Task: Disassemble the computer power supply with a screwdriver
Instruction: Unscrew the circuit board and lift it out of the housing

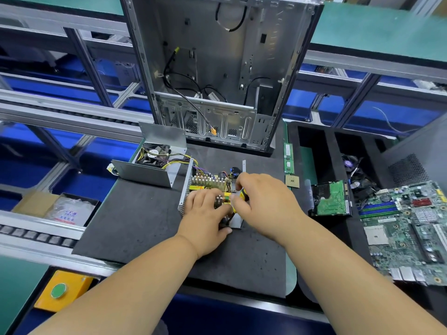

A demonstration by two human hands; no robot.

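Centrally on the dark foam mat (135, 221) sits the opened power supply (208, 189), its perforated metal wall on the left side and its board of heatsink fins and yellow-taped coils exposed from above. Both hands work over its near right part. The left hand (205, 218) lies across the near half of the board, fingers curled down among the components and thumb against the near metal edge; what exactly it grasps is hidden, so it seems to be bracing the unit rather than lifting it. The right hand (263, 204) pinches the yellow-and-black screwdriver (238, 197) between thumb and curled fingers, the tool nearly covered by the hand and its tip out of sight. Just beyond, at the mat's far left corner, the removed cover with its fan (154, 163) rests open side up, coloured wires running from it into the supply. Behind stands the stripped computer case (217, 68), close to the mat's far edge. Bare mat stretches left of the supply and toward the near edge. To the right, two memory sticks (288, 158) and a processor chip (292, 181) lie along the mat's border, then a hard drive (331, 199) and motherboard (406, 228) beyond. A yellow button box (63, 290) sits near left.
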